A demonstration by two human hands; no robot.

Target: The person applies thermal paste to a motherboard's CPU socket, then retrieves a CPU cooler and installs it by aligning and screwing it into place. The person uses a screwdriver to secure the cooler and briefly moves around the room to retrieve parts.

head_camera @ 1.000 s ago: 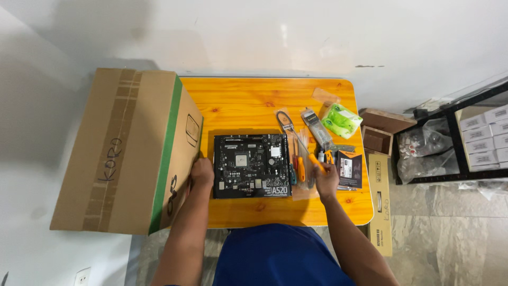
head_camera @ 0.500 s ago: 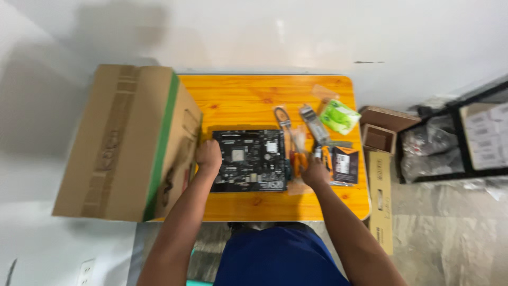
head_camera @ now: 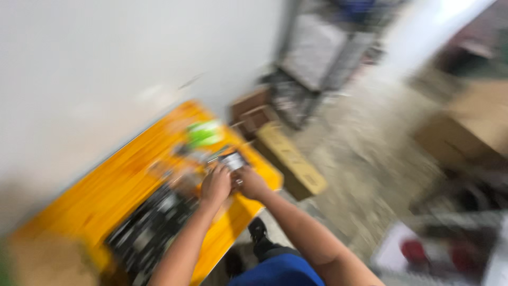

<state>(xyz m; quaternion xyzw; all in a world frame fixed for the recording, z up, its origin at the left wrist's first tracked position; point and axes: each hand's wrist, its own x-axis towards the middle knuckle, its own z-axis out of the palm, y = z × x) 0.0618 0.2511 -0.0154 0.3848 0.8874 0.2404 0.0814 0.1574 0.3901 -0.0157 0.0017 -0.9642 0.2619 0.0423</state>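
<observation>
Head view: blurred glossy orange tabletop point(head_camera: 124, 182)

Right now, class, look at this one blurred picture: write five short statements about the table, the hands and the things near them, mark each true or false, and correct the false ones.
1. The table top is orange-yellow. True.
2. The left hand and right hand are far apart. False: they are close together at the table's right end.
3. A green thing lies beyond the hands. True.
4. The dark circuit board lies on the floor. False: it lies on the table.
5. What the hands hold is sharp and clear. False: blur hides it.
</observation>
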